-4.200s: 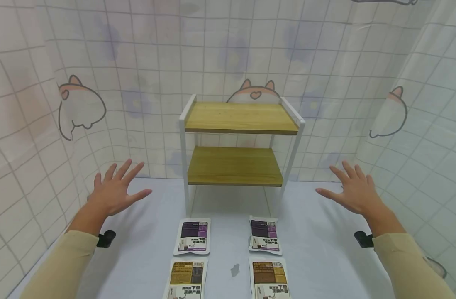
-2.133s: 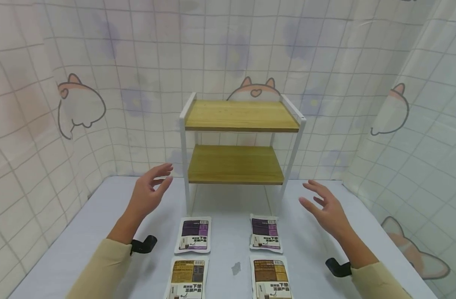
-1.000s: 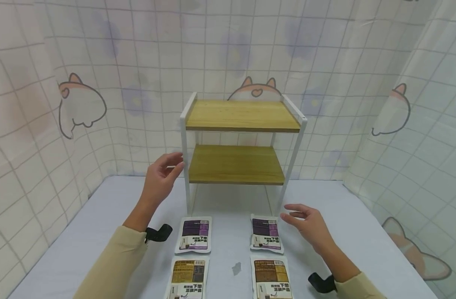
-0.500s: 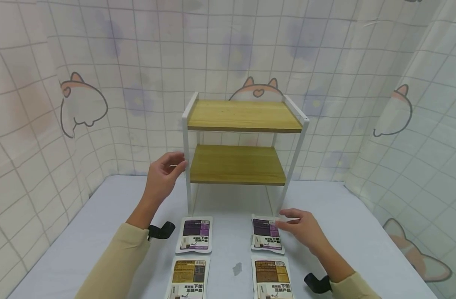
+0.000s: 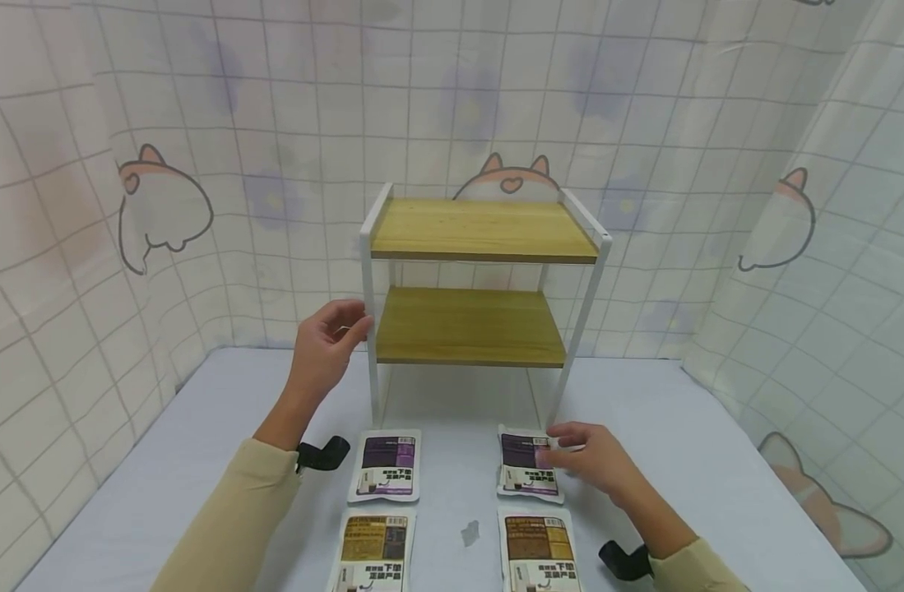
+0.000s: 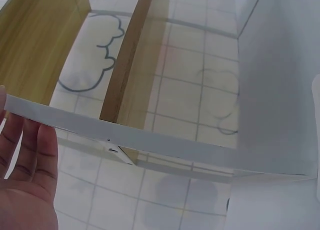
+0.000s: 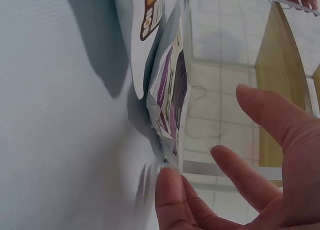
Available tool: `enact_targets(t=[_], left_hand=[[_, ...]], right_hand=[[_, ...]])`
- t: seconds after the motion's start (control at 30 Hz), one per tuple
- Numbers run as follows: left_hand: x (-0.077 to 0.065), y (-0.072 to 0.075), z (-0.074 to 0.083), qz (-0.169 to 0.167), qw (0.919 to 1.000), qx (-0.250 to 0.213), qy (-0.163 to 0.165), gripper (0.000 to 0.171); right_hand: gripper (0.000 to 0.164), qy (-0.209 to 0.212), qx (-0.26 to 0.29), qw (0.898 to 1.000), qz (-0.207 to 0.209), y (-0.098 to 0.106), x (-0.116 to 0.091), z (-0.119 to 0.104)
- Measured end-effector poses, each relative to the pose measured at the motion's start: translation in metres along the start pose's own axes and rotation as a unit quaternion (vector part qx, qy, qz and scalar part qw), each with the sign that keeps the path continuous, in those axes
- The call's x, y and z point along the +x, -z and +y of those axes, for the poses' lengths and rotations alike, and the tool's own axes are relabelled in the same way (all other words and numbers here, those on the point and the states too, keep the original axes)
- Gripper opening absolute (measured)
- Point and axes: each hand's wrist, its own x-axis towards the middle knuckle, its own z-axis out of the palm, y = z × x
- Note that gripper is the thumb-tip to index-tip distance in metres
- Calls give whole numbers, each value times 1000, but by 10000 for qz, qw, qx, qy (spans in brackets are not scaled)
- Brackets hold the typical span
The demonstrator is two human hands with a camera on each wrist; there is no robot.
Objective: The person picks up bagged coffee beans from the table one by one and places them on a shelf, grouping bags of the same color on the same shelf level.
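Note:
My left hand point(image 5: 322, 349) holds the left front post point(image 5: 373, 378) of a white-framed rack with two wooden shelves point(image 5: 481, 230). In the left wrist view the fingers point(image 6: 46, 160) lie behind the post and the thumb tip is at its near side. My right hand point(image 5: 598, 462) is at the right edge of a purple-labelled pouch point(image 5: 518, 454) lying flat before the rack. The right wrist view has its fingertips point(image 7: 169, 182) low beside the pouch point(image 7: 172, 94), with the thumb apart above it.
Another purple-labelled pouch point(image 5: 385, 469) lies to the left. Nearer are a yellow-labelled pouch point(image 5: 373, 547) and a brown-and-orange one point(image 5: 538, 547). A small grey patch point(image 5: 470, 533) is on the white table point(image 5: 718, 493). Printed cloth walls point(image 5: 296, 123) stand around it.
Both hands have come inward from wide apart. My left hand reached the rack's post and stayed there. My right hand moved left and down to the purple pouch's edge.

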Motion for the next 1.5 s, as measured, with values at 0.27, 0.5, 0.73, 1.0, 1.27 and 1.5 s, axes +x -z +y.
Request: enact_targets(t=[0.27,0.5,0.73,1.0,1.27,1.5], left_hand=[[2,-2,-1,63,10000,47,15,31],[2,-3,-1,72,10000,32,42,29],[3,-3,0,47,9999,78,124,30],[5,-3,1,27,9999,-48,131,29],[6,-4,0,22,9999,-81,105,28],[5,-4,-1,45,9999,-28,92,29]], right_hand=[[63,-98,80,9997,-191,-5,2,3],[60,-52,156,9997,-189,-6,2,3],[58,-99,43,9998,-172,-7,4,3],[54,-148,94,9997,-164,-10,5,2],[50,-181,-33,9997,-133,-12,3,-1],[49,-77,-384,9991,-140,-16,7,0]])
